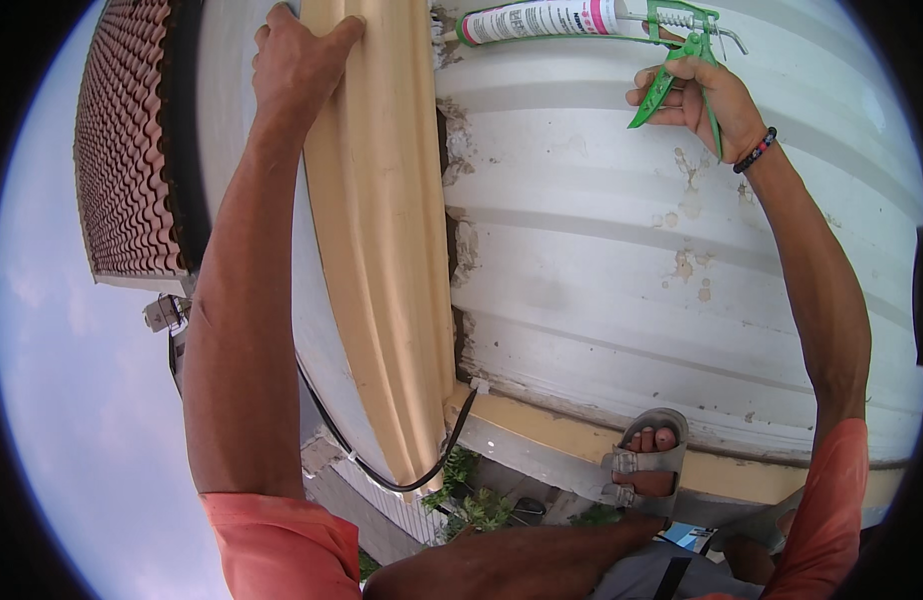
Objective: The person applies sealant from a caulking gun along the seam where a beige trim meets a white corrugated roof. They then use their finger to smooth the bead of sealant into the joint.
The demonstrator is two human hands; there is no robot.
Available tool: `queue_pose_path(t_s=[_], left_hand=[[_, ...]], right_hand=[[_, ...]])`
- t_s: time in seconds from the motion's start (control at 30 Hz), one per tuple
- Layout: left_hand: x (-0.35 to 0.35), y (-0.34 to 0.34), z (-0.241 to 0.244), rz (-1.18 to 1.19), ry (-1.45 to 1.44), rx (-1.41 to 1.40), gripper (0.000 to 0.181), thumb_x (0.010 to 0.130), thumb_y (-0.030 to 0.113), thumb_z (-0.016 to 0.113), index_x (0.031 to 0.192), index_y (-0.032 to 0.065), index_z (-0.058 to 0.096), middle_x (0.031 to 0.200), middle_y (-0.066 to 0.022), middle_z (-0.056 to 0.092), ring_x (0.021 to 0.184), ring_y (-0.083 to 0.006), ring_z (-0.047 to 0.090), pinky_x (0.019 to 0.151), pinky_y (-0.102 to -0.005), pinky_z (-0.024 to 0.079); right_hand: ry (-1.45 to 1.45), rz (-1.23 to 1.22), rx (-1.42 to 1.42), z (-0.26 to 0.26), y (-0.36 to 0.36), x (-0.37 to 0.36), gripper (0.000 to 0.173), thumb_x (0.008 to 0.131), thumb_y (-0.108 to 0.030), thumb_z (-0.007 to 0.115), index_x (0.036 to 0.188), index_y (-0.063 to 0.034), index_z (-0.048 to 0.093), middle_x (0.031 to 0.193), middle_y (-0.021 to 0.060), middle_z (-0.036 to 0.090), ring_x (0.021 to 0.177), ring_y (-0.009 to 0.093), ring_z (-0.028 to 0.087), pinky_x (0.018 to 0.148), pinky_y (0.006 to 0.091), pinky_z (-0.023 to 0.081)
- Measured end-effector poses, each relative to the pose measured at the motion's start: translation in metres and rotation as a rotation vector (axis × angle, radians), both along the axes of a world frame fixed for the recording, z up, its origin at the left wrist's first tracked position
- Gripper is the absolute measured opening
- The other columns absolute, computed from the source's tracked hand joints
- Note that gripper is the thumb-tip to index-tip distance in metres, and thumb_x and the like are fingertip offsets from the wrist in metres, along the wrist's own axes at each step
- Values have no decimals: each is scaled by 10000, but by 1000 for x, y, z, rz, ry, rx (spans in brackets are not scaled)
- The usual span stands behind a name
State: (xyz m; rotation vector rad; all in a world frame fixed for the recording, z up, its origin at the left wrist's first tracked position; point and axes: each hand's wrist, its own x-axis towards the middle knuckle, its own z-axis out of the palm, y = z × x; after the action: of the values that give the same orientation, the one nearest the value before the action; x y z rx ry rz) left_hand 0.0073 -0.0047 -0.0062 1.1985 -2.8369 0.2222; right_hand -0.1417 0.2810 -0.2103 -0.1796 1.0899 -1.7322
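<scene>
My left hand (300, 64) grips the upper part of a cream-painted cornice moulding (383, 232), its thumb on top and its fingers over the outer left edge. In my right hand (720, 97) is a green caulking gun (656, 97), my fingers around its handle and trigger. A sealant cartridge (540, 21) bearing writing lies in the gun's frame. Its pale nozzle (450, 35) points left at the ragged joint (455, 150) between the moulding and the white ribbed metal roof (581, 225). Whether sealant is flowing cannot be seen.
Patches of peeling paint (686, 262) mark the roof. A black cable (401, 489) loops around the moulding's lower end. My sandalled foot (649, 457) stands on the cream roof ledge (536, 427); beyond it is a drop to plants (480, 510). A tiled roof (128, 150) rises at left.
</scene>
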Motion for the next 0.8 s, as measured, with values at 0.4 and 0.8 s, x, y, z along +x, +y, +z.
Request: queue_pose_path(t_s=[0.4,0.8], left_hand=[[-2,-2,0,-13,-11,-6,929,730,447,695,1360,-141,348,1290,-305,479,1141,-374,552,965,-427,454],[1,-6,-2,-36,-7,-21,941,729,452,697,1362,-146,341,1289,-301,483,1159,-374,542,967,-421,454]], right_hand=[[-6,51,-113,-9,5,4,203,959,-175,459,813,-42,504,694,57,505,639,195,549,660,397,523],[75,31,-100,-12,-2,9,186,930,-135,470,785,-30,521,673,51,501,603,183,545,635,391,522]])
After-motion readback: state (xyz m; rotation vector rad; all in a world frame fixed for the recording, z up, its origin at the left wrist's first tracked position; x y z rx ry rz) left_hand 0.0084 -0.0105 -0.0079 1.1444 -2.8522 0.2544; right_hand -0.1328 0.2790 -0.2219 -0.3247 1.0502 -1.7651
